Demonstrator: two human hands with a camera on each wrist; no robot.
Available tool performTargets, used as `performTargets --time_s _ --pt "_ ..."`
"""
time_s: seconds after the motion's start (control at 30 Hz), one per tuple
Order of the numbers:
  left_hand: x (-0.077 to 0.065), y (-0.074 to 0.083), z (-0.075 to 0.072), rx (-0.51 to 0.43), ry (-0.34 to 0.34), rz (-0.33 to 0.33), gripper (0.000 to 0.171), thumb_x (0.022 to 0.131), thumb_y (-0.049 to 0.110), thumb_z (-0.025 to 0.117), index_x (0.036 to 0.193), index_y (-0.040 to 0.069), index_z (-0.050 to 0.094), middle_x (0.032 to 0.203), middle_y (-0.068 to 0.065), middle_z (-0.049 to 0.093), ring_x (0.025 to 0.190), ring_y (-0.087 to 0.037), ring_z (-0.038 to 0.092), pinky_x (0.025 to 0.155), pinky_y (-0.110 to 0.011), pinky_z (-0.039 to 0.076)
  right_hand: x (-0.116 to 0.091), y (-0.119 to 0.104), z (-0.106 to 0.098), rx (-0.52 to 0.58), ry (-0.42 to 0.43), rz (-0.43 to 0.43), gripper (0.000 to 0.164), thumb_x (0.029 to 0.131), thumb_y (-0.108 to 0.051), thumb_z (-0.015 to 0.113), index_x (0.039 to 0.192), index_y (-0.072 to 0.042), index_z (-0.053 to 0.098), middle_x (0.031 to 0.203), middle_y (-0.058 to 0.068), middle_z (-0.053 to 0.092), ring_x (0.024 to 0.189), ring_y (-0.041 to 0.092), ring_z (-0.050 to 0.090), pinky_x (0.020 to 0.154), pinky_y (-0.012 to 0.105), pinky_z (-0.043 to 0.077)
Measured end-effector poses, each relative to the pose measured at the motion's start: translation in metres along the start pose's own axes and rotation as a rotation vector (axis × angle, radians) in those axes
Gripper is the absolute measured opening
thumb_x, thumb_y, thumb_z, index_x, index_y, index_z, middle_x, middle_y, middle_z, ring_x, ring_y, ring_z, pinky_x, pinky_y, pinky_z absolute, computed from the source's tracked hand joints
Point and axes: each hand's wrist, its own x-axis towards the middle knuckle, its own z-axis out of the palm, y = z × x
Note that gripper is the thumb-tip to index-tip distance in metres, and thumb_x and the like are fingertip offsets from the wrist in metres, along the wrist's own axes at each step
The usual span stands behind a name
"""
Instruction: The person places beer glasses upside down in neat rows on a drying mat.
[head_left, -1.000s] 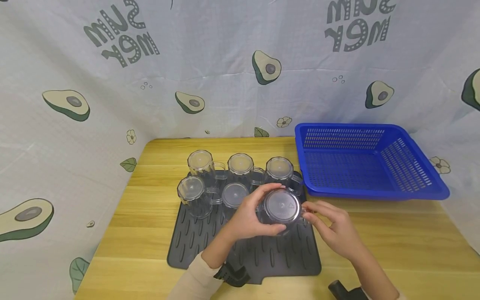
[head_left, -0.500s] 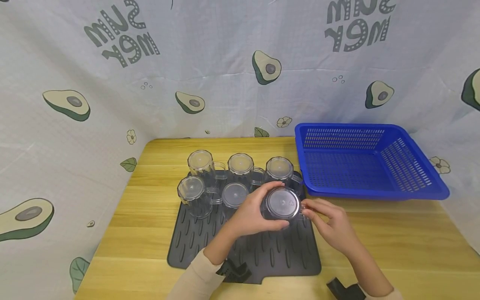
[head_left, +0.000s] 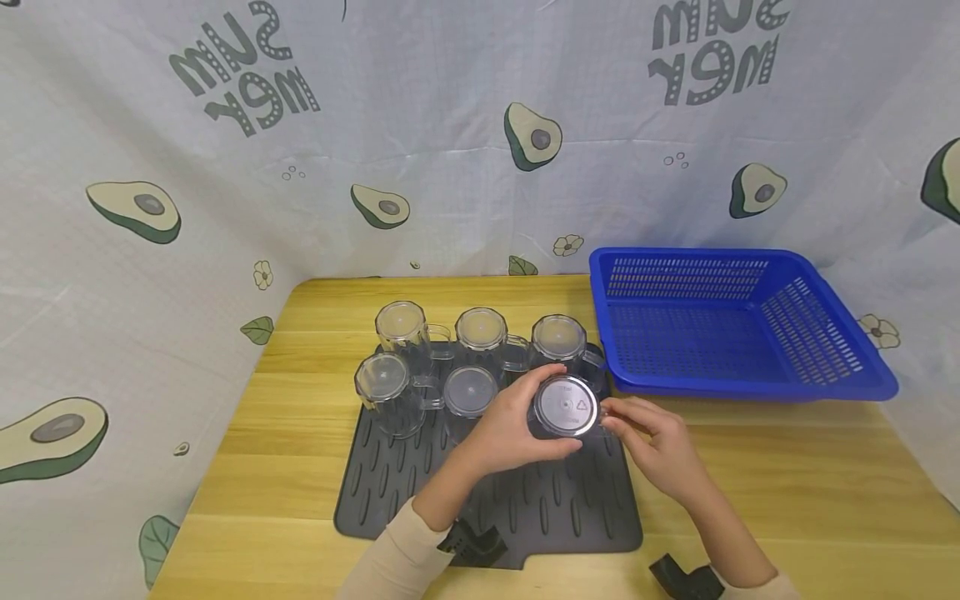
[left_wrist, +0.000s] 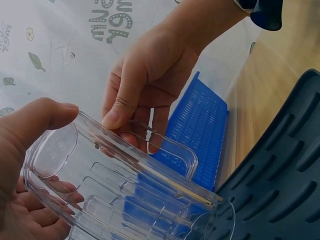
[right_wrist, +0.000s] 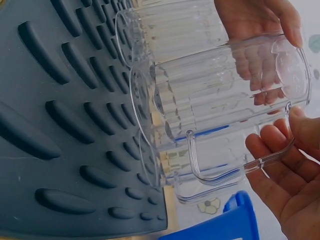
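A clear plastic mug point(head_left: 567, 407) is upside down over the front right of the dark drying mat point(head_left: 525, 525), its base toward the head camera. My left hand point(head_left: 512, 427) grips its body near the base, thumb on the near side and fingers on the far side. With thumb and fingers, my right hand point(head_left: 654, 442) pinches the mug's handle point(right_wrist: 220, 175) on the right. In the right wrist view the mug's rim is close over the mat. Two more upturned mugs, a middle one point(head_left: 470, 392) and a left one point(head_left: 384, 379), complete the front row.
Behind stand three upturned mugs: left point(head_left: 401, 321), middle point(head_left: 482, 327) and right point(head_left: 559, 335). A blue perforated basket point(head_left: 750, 387) sits at the back right of the wooden table point(head_left: 270, 475). An avocado-print curtain point(head_left: 450, 125) hangs behind the table.
The held mug has shifted slightly away from me and tipped a little, so the marking on its base shows more plainly. Both hands keep their hold; the other mugs have not moved.
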Motion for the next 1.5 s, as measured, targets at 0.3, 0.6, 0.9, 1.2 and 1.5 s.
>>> performTargets --time_s 0.3,0.6,0.9,1.2,1.5 --pt "-0.001 -0.003 0.005 0.044 0.005 -0.017 0.086 0.076 0.025 0.084 0.146 0.007 0.038 0.138 -0.006 0.052 0.119 -0.013 0.052 0.096 -0.031 0.046 -0.003 0.006 0.005 -0.001 0.005 0.029 0.031 0.072 0.023 0.070 0.099 0.009 0.071 0.090 0.015 0.069 0.088 -0.004 0.061 0.078 0.010 0.050" --pt "-0.002 -0.005 0.007 0.087 0.008 -0.037 0.085 0.076 0.027 0.083 0.146 0.008 0.038 0.138 -0.007 0.052 0.116 -0.016 0.054 0.094 -0.031 0.047 -0.005 0.010 0.008 0.020 0.012 0.044 0.030 0.072 0.023 0.070 0.099 0.009 0.070 0.090 0.015 0.069 0.090 -0.004 0.061 0.081 0.010 0.049" --pt "-0.001 -0.005 0.009 0.110 0.000 -0.027 0.085 0.077 0.027 0.082 0.146 0.004 0.038 0.137 -0.009 0.052 0.117 -0.020 0.055 0.096 -0.032 0.047 -0.006 0.011 0.009 0.020 0.006 0.091 0.030 0.074 0.022 0.069 0.101 0.009 0.070 0.092 0.016 0.069 0.092 -0.005 0.060 0.082 0.010 0.048" --pt "-0.001 -0.005 0.012 0.141 0.030 -0.023 0.082 0.079 0.026 0.080 0.146 0.002 0.039 0.143 -0.010 0.047 0.126 -0.021 0.049 0.102 -0.037 0.043 -0.006 0.016 0.008 0.012 -0.020 0.145 0.028 0.078 0.017 0.069 0.104 0.007 0.070 0.093 0.014 0.069 0.091 -0.003 0.061 0.083 0.008 0.047" --pt "0.000 -0.005 0.012 0.146 0.066 0.009 0.079 0.080 0.024 0.079 0.146 0.005 0.039 0.147 -0.011 0.042 0.133 -0.023 0.043 0.106 -0.039 0.040 -0.003 0.014 0.005 -0.025 -0.074 0.248 0.027 0.086 0.008 0.067 0.112 0.004 0.069 0.103 0.012 0.070 0.097 -0.002 0.060 0.084 0.011 0.047"
